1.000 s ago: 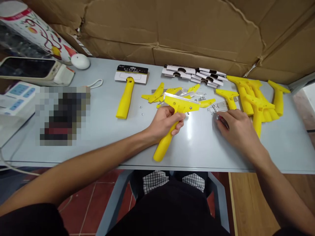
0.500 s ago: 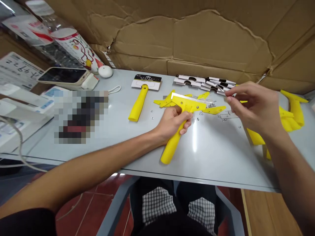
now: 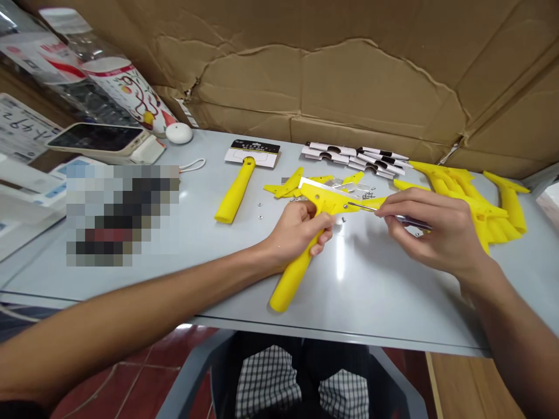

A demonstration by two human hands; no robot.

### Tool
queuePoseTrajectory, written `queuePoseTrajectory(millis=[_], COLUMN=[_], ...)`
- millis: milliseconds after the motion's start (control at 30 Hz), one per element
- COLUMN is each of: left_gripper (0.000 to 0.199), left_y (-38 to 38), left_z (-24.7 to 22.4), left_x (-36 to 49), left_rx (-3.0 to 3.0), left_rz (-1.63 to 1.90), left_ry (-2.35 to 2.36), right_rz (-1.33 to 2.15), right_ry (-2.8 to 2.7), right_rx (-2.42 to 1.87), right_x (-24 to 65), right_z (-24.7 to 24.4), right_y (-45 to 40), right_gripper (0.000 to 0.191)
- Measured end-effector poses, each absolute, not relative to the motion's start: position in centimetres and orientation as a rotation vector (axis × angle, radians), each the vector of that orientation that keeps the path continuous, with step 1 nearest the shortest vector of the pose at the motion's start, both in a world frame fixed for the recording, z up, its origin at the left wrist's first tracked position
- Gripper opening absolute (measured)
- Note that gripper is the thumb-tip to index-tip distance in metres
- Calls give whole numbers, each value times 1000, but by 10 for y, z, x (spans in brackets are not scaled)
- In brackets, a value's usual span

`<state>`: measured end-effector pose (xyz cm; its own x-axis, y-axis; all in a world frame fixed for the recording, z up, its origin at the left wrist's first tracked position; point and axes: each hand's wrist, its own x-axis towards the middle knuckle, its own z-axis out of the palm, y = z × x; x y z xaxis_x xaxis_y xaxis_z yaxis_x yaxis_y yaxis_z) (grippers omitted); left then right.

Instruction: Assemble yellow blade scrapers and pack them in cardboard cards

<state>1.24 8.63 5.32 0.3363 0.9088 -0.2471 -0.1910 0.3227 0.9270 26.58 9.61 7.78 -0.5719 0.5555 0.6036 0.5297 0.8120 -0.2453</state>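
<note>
My left hand (image 3: 301, 230) is wrapped round the handle of a yellow scraper (image 3: 290, 285), whose head points away from me. A metal blade (image 3: 325, 187) runs along the top of that head, and two screws show in it. Between the fingers of my right hand (image 3: 430, 227) is a thin screwdriver (image 3: 364, 207). Its tip is at the right-hand screw (image 3: 346, 206) on the scraper head; whether it sits in the screw I cannot tell. Behind the head lie loose yellow plates (image 3: 290, 183) and small scattered screws (image 3: 370, 194).
A carded yellow handle (image 3: 236, 192) lies left of centre. White-and-black cards (image 3: 332, 152) are stacked at the back, and yellow scraper bodies (image 3: 502, 215) are heaped at the right. A phone (image 3: 98, 139), bottles (image 3: 120, 81) and a white egg-shaped object (image 3: 179, 133) stand at the left. Cardboard (image 3: 248, 75) walls the rear.
My right hand has come down and left toward the scraper head, and the screwdriver now shows in it. My left hand keeps its hold on the scraper. The view has shifted slightly.
</note>
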Motion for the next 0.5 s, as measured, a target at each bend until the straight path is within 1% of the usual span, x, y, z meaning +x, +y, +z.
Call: queuePoseTrajectory(millis=[167,300,400,500], left_gripper=[25,20,19,21], left_y=[86,85,84,84], left_z=[51,54,55,54], left_x=[12,14,15,16], left_rx=[959,971,980,1000], left_rz=[861,873,874,867], left_ry=[952,954,968,992], right_rz=[62,21,-44,-20], right_ry=[-2328,-2372,-2410,-2460], right_rx=[-802,-886,-916,-995], right_x=[267,266,266,267], right_z=[80,81,83,92], right_y=[94,90,85,81], right_gripper=[25,27,25,21])
